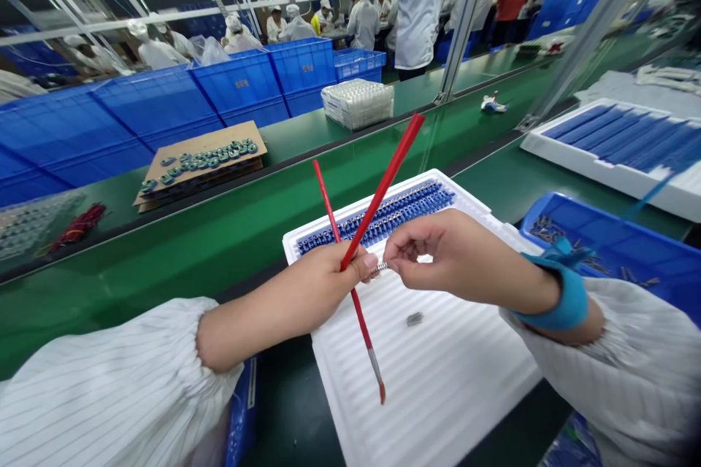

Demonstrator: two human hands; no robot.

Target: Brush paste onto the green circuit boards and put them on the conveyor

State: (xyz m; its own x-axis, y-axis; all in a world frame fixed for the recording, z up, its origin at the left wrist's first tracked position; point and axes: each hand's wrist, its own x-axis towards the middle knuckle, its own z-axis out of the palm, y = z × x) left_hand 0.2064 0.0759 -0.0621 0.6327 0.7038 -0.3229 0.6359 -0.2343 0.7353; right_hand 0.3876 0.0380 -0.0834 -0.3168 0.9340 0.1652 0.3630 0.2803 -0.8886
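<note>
Between the two hands, just above a white ribbed tray (432, 379), a tiny metal coil (380, 267) sits at the fingertips. The right hand (460, 259) has its fingers (395, 249) clenched on the coil, thumb and forefinger pinched together. The left hand (320, 273) grasps a thin red brush (358, 306) and a thicker red stick (386, 184), which cross in its grip, and its fingers (368, 261) end just beside the coil. The brush's bristles hang below the fingers, over the tray. Rows of blue parts (377, 219) lie on the tray just beyond the fingers, and a small metal piece (415, 319) rests on it nearer the person. Right of the fingers, a blue wrist strap (569, 299) circles the right wrist, and past it a blue bin (602, 248) holds loose metal pieces. Beyond the fingers, a green surface (136, 292) runs across the view, carrying a cardboard sheet (200, 160) set with green rings and a white box (357, 103). Farther right lies a white tray of blue strips (618, 142). Blue crates (235, 91) stand past the surface, with co-workers (361, 22) in white beyond them.
</note>
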